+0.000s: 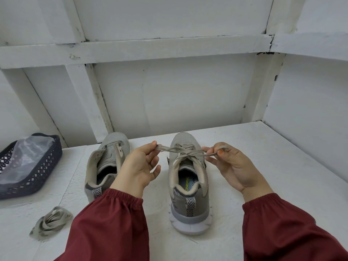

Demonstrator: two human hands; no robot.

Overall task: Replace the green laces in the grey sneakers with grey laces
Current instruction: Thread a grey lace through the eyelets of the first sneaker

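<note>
Head view. Lacing of the grey mesh sneaker with white sole (190, 210), which stands heel toward the viewer on the white painted table (273, 166). A flat beige-grey lace (180, 147) is threaded through its eyelets, and the two free parts cross just above the tongue.

The left hand (139, 166) pinches one part of this lace between thumb and forefinger, its other fingers loosely spread. The right hand (231, 164) pinches the other part between thumb and curled fingers. Both draw the lace taut sideways.

Step in hand, as judged: tying off this shoe. The next move calls for tightening the crossing evenly, forming the bow, and keeping the tongue flat.

The second grey mesh sneaker (113, 142) stands just to the left and shows no lace over its tongue, so it probably comes next. A loose bundle of pale flat laces (50, 223) lies on the table nearer the viewer; its exact hue cannot be told. A dark blue lattice plastic basket (43, 166) at far left holds a clear plastic bag (28, 153).
</note>
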